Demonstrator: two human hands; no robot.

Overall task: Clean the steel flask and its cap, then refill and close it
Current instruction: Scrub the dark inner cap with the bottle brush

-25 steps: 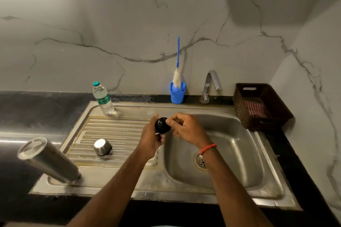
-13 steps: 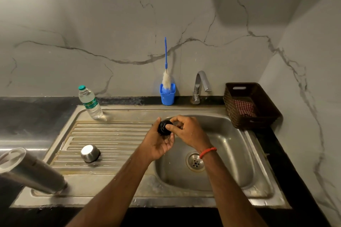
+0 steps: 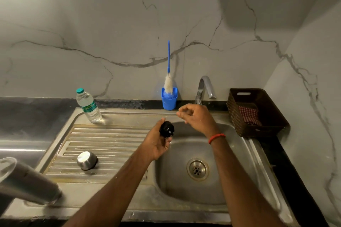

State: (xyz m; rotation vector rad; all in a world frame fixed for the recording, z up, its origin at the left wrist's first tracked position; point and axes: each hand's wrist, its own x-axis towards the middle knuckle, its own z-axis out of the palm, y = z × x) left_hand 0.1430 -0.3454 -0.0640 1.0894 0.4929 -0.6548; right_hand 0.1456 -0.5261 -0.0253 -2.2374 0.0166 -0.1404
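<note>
While the left hand (image 3: 156, 143) grips the black stopper (image 3: 167, 129) between thumb and fingers at the middle of the frame, above the left rim of the sink (image 3: 184, 214) basin, the right hand (image 3: 197, 118) hovers just to the upper right of it. Its fingers are loosely curled, with nothing seen in them. An orange band (image 3: 216, 138) circles that wrist.

At the lower left, the steel flask (image 3: 27, 184) stands on the sink's front corner, its upper end leaning toward the left edge. The steel cap (image 3: 87, 160) sits mouth-down on the ribbed drainboard, well apart from both hands.

Along the back of the dark worktop (image 3: 27, 116), from left to right, are a water bottle (image 3: 88, 106), a blue holder (image 3: 169, 97) with a brush (image 3: 168, 83), the tap (image 3: 204, 86) and a brown basket (image 3: 258, 131) holding a checked cloth (image 3: 249, 114).
</note>
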